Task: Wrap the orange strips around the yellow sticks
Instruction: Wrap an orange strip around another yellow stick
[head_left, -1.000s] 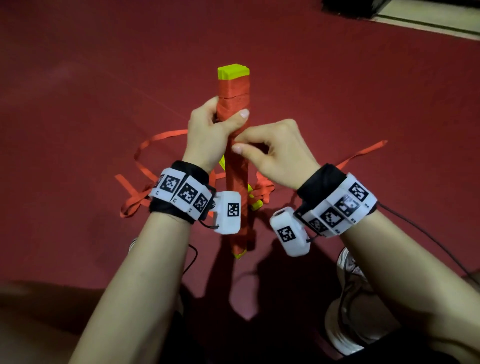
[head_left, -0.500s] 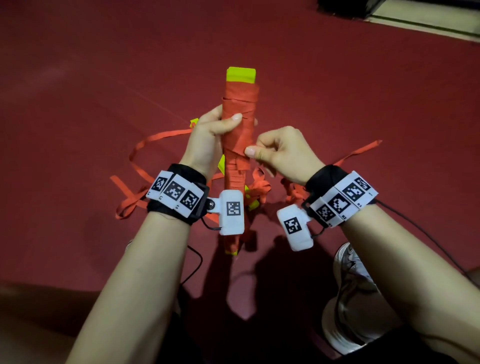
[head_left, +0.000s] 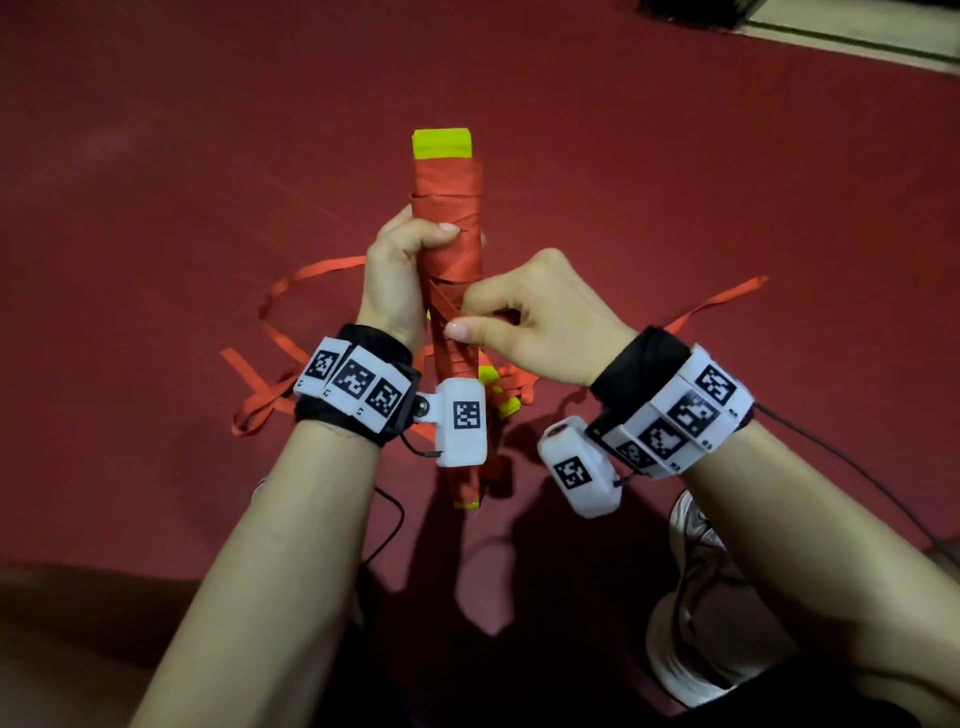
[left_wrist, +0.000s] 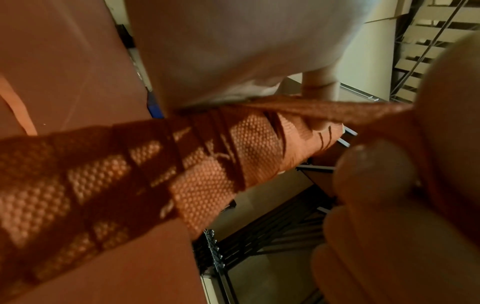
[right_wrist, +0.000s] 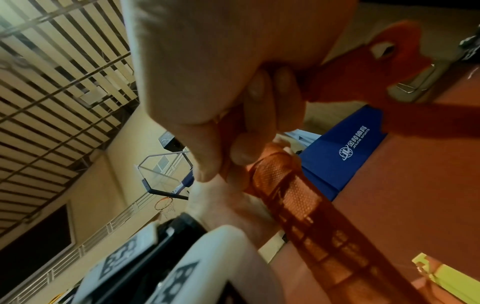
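Observation:
A yellow stick (head_left: 441, 144) stands nearly upright in front of me, covered in orange strip windings (head_left: 448, 208) except its yellow top and bottom end. My left hand (head_left: 402, 270) grips the wrapped stick around its middle, thumb across the front. My right hand (head_left: 524, 327) pinches the orange strip (right_wrist: 350, 82) between thumb and fingers right beside the stick, just below the left hand. The left wrist view shows the wrapped stick (left_wrist: 155, 174) close up with a taut strip (left_wrist: 324, 111) running to the fingers. Another yellow stick (head_left: 498, 387) lies on the floor behind, partly hidden.
Loose orange strips (head_left: 270, 364) lie tangled on the red floor (head_left: 156, 208) behind the wrists, one trailing right (head_left: 727, 296). A white shoe (head_left: 691, 623) shows at lower right. A blue padded post (right_wrist: 345, 152) and basketball hoop (right_wrist: 163, 203) appear in the right wrist view.
The stick has turned in my left hand, showing a wider face. My right hand drew away with the strip, then came back against the stick, lower than before.

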